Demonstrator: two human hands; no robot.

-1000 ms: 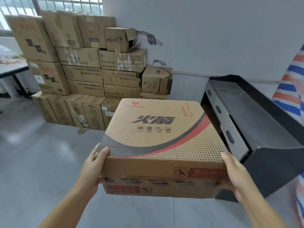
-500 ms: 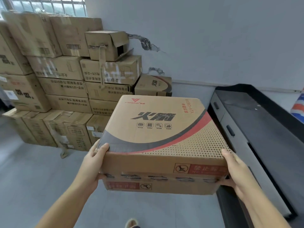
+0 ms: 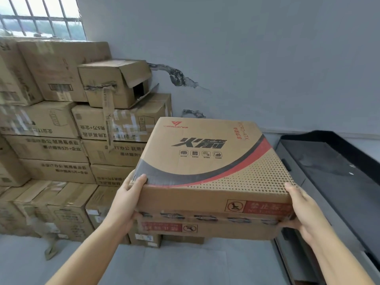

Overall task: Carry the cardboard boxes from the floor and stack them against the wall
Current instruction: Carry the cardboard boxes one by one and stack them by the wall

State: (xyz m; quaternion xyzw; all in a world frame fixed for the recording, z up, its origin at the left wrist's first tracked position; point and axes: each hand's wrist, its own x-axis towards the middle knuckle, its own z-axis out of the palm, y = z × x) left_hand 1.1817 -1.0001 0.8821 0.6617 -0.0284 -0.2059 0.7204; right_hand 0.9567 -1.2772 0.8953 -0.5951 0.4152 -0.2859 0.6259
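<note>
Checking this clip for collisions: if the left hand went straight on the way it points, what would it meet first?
Probably the stacked boxes against the wall, just beyond the left hand gripping the carried box; how far off they stand is unclear.

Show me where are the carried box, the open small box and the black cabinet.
carried box (image 3: pixel 207 159): head view, printed top face.
open small box (image 3: pixel 115 83): head view, front face.
black cabinet (image 3: pixel 337 171): head view, top surface.
</note>
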